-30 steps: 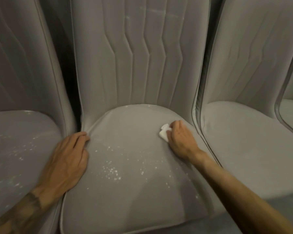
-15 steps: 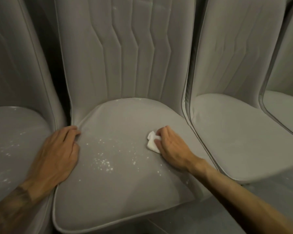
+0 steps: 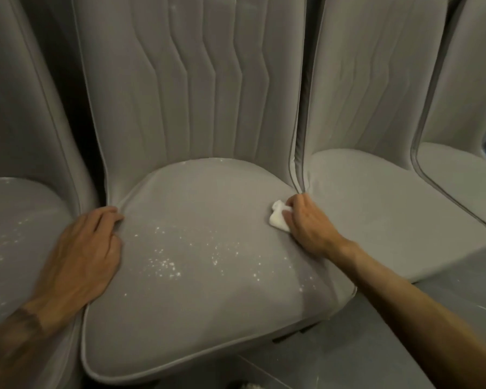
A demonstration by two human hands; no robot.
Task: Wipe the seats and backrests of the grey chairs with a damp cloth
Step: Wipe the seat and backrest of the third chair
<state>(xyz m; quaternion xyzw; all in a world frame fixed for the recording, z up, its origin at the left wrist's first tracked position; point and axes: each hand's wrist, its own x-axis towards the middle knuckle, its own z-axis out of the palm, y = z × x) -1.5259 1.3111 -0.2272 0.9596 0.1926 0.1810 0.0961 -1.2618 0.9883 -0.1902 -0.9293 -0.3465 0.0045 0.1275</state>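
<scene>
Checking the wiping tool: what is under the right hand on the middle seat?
A white cloth pokes out from under the right hand, on the grey seat. Its remainder is hidden by the hand.

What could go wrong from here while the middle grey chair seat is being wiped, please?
1. The small white cloth held by the right hand sits at the right rear edge of the grey upholstered seat; the white specks mid-seat could be missed or smeared in.
2. The left hand rests flat on the seat's left edge, so that patch may go unwiped.
</scene>
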